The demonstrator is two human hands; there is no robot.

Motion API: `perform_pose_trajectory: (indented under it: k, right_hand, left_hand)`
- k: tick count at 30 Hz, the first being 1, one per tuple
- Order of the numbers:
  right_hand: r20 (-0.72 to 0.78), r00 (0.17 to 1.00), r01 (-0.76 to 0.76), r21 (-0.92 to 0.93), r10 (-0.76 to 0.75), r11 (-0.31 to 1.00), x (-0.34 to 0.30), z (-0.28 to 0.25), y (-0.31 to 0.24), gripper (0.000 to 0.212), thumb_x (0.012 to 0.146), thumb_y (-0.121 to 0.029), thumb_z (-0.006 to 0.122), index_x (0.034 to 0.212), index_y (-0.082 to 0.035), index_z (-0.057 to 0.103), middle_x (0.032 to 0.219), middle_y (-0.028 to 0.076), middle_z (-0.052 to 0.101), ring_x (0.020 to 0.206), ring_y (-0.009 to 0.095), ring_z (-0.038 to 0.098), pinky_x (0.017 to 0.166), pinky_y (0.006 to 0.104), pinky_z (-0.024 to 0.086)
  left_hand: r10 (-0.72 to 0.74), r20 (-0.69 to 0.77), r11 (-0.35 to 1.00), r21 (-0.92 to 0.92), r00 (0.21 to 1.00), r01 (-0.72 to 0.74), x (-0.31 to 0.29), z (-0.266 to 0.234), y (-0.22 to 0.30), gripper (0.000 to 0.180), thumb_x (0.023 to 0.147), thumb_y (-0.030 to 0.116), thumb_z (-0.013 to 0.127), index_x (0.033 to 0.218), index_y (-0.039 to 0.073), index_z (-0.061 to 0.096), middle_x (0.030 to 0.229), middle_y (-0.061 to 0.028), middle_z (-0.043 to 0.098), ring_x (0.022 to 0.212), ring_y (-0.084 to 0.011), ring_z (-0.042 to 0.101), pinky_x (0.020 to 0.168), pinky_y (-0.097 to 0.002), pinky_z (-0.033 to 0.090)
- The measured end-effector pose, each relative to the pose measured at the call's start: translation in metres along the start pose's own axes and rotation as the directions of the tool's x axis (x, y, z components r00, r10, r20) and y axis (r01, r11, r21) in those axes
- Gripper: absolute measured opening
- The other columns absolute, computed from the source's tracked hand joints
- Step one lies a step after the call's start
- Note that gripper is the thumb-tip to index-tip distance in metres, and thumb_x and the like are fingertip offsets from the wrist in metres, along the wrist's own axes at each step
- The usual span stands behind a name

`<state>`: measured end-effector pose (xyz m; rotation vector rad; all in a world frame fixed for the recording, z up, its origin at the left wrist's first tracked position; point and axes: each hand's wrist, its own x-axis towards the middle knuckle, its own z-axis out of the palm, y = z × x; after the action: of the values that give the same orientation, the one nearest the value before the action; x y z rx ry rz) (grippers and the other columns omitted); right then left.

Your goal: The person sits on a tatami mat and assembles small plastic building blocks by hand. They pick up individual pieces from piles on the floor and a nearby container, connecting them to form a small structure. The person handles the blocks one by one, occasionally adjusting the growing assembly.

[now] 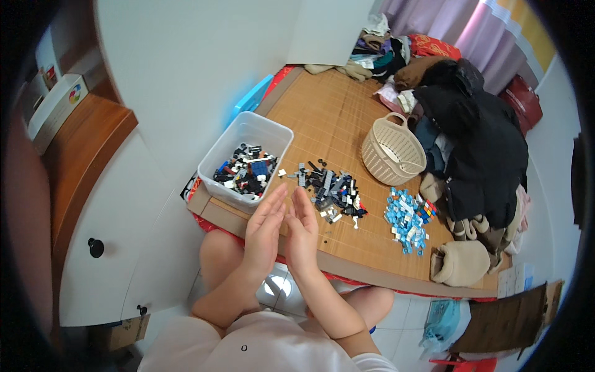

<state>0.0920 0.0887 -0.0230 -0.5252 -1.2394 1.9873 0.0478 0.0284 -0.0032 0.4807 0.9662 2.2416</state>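
Observation:
My left hand point(264, 234) and my right hand point(302, 234) are raised side by side over the mat's near edge. Their palms face each other, close together, and the fingers stretch out straight. No held object shows, though the space between the palms is partly hidden. Just beyond my fingertips lies a loose pile of black, grey and white toy bricks point(334, 189). To the left, a clear plastic bin point(214, 158) holds many mixed bricks point(259, 168). A heap of light blue and white bricks point(404, 220) lies to the right, with a colourful puzzle cube point(426, 211) against it.
A beige woven-style basket point(396, 152) stands on the bamboo mat point(328, 102). Black clothing point(480, 155) is heaped at the right, with folded clothes point(378, 49) at the back. A blue lid point(251, 98) leans behind the bin. White cabinet doors point(124, 229) border the left.

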Motion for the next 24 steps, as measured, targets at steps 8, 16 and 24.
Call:
perform_pose_trajectory:
  k: [8, 16, 24]
  right_hand:
    - [-0.230, 0.973, 0.003, -0.006, -0.004, 1.000, -0.005, -0.082, 0.011, 0.055, 0.082, 0.004, 0.039, 0.136, 0.002, 0.026, 0.141, 0.014, 0.029, 0.133, 0.022, 0.023, 0.108, 0.0321, 0.017]
    - [-0.428, 0.904, -0.049, -0.062, 0.017, 0.997, -0.009, -0.138, 0.003, 0.058, 0.080, 0.004, 0.038, 0.136, 0.005, 0.024, 0.143, 0.018, 0.025, 0.133, 0.025, 0.023, 0.107, 0.0317, 0.021]
    - [-0.409, 0.910, -0.107, -0.069, 0.070, 0.992, -0.004, -0.140, 0.005, 0.060, 0.078, 0.002, 0.040, 0.136, 0.004, 0.026, 0.141, 0.020, 0.027, 0.133, 0.027, 0.023, 0.108, 0.0353, 0.019]
  left_hand:
    - [-0.261, 0.073, 0.965, 0.031, 0.963, 0.260, 0.006, 0.011, -0.057, 0.049, 0.086, 0.001, 0.038, 0.133, -0.008, 0.028, 0.141, -0.0156, 0.029, 0.134, -0.0223, 0.021, 0.108, -0.0302, 0.019]
    - [-0.446, 0.062, 0.880, 0.211, 0.893, 0.425, 0.018, 0.001, -0.108, 0.047, 0.086, 0.002, 0.040, 0.132, -0.007, 0.032, 0.137, -0.0151, 0.034, 0.130, -0.0204, 0.028, 0.105, -0.0290, 0.024]
    - [-0.474, 0.027, 0.847, 0.288, 0.880, 0.447, 0.031, -0.001, -0.133, 0.047, 0.085, 0.004, 0.042, 0.131, -0.007, 0.035, 0.134, -0.0129, 0.040, 0.127, -0.0177, 0.034, 0.101, -0.0276, 0.029]
